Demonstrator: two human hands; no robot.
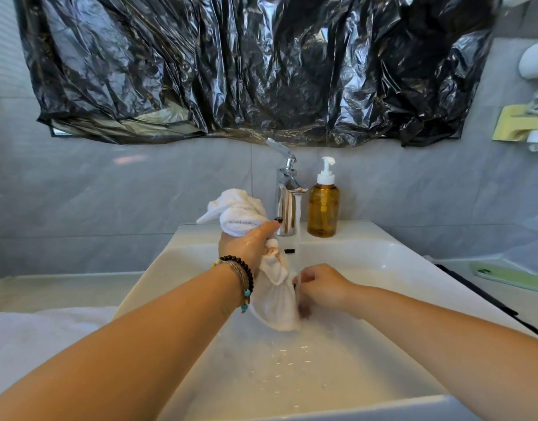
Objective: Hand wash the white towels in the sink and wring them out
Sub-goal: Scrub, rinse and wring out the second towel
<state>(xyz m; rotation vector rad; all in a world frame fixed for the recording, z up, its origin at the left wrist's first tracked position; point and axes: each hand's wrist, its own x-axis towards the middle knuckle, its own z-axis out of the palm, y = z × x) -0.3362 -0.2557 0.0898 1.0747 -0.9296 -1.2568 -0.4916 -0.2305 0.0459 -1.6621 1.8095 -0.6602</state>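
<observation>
My left hand (246, 246) grips a white towel (275, 296) around its middle, above the white sink (368, 259). The towel's top bunches above my fist and its lower part hangs down into the basin. My right hand (320, 288) pinches the hanging part's right edge, just under the stream of water running from the chrome tap (287, 205). Shallow water covers the basin floor. A beaded bracelet circles my left wrist.
An amber pump bottle (323, 208) stands on the sink ledge right of the tap. More white cloth (45, 335) lies on the counter at the left. A green phone (510, 276) lies on the right counter. Black plastic sheeting (255, 65) covers the mirror.
</observation>
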